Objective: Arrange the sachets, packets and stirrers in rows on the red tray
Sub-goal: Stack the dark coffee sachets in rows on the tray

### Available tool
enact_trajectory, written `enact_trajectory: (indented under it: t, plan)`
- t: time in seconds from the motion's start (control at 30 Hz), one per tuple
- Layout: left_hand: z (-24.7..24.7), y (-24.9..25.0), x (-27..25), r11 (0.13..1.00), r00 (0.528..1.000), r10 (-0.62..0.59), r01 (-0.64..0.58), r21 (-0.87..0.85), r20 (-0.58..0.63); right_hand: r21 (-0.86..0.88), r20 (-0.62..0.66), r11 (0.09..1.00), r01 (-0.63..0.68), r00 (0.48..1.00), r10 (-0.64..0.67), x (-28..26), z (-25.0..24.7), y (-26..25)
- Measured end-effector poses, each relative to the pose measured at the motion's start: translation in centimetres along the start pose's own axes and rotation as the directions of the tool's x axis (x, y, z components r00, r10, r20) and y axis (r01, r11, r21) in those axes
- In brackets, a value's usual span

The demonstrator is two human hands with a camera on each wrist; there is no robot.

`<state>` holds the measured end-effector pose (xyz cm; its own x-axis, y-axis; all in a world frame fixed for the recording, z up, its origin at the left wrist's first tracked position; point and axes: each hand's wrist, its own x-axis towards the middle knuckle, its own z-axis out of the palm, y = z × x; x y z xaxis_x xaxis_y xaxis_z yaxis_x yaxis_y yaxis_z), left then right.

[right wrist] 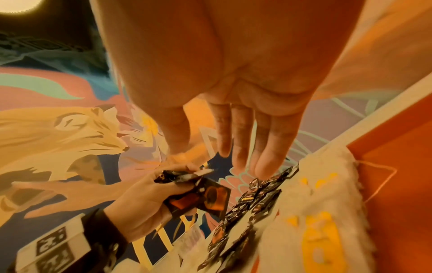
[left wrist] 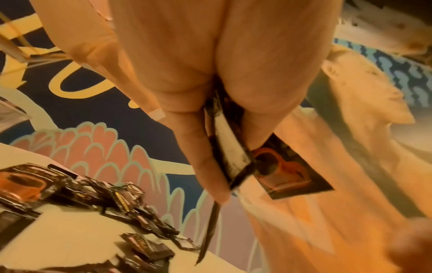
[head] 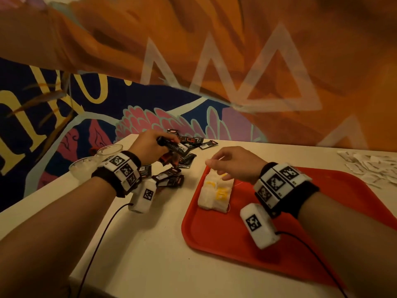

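— Where are my hands?
— My left hand [head: 150, 145] is raised over the pile of dark sachets [head: 171, 175] on the worktop [head: 150, 244], fingers curled round a few of them.
— The right?
— My right hand [head: 234, 163] hovers slack-fingered, holding nothing, over the white packets [head: 214, 194] on the red tray [head: 225, 239].

Black sachets [head: 171, 166] heaped left of red tray [head: 236, 233]; white-yellow packets [head: 217, 192] on tray's far-left corner

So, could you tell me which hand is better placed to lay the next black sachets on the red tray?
The left hand, probably: it already holds several black sachets in its grip. The right hand is open over the white packets on the red tray.
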<state>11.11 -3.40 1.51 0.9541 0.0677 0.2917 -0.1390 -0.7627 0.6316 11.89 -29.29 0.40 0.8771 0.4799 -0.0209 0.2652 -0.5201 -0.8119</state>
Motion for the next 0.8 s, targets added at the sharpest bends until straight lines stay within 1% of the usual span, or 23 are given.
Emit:
enact_trajectory:
  t: [0.1, 0.2, 0.23, 0.3, 0.37, 0.43, 0.5, 0.57, 0.63, 0.67, 0.73, 0.8]
  plan:
    - [0.4, 1.4, -1.4, 0.996, 0.997, 0.076, -0.075, -0.056, 0.020, 0.194, -0.013, 0.980, -0.051, 0.998, 0.055, 0.4, 1.2, -0.7]
    - [1.1, 3.4, -3.2, 0.972, 0.976, 0.210, -0.202, -0.119, 0.061, 0.428, 0.062, 0.896, -0.122, 0.992, 0.106, 0.1, 2.1, -1.2]
    - [1.5, 4.1, -3.6, 0.961, 0.964, 0.250, -0.237, -0.145, 0.085, 0.490, 0.092, 0.863, -0.126, 0.991, 0.092, 0.0, 2.3, -1.4]
    - [2.4, 5.6, -4.4, 0.937, 0.940, 0.316, -0.288, -0.199, 0.125, 0.573, 0.114, 0.816, -0.080, 0.993, 0.018, -0.5, 2.5, -1.8]
    - [3.2, 6.6, -4.7, 0.916, 0.928, 0.354, -0.319, -0.244, 0.115, 0.607, 0.079, 0.795, -0.015, 0.996, -0.041, -1.2, 2.3, -2.0]
    - [3.7, 7.2, -4.8, 0.901, 0.930, 0.355, -0.314, -0.299, 0.097, 0.602, 0.049, 0.798, 0.026, 0.996, -0.070, -1.8, 1.7, -1.7]
    - [4.3, 7.8, -5.0, 0.872, 0.932, 0.353, -0.292, -0.393, 0.090, 0.600, 0.058, 0.800, 0.023, 0.996, -0.072, -2.2, 1.1, -1.1]
    - [5.2, 8.5, -5.2, 0.825, 0.932, 0.351, -0.263, -0.501, 0.089, 0.627, 0.065, 0.779, 0.009, 0.996, -0.064, -2.6, 0.5, -0.2]
    - [6.2, 9.0, -5.2, 0.797, 0.928, 0.365, -0.269, -0.541, 0.077, 0.628, 0.006, 0.778, 0.024, 0.999, -0.036, -2.9, 0.0, 0.7]
    - [6.8, 9.0, -5.1, 0.801, 0.922, 0.382, -0.299, -0.518, 0.058, 0.600, -0.051, 0.799, 0.041, 0.999, -0.013, -3.1, -0.2, 1.1]
    - [7.8, 8.7, -4.7, 0.847, 0.904, 0.427, -0.389, -0.363, 0.028, 0.543, -0.158, 0.837, 0.064, 0.987, 0.026, -3.4, -0.6, 1.7]
    - [8.7, 8.7, -4.2, 0.877, 0.886, 0.461, -0.445, -0.181, 0.056, 0.567, -0.187, 0.821, 0.057, 0.980, 0.061, -3.6, -0.8, 2.3]
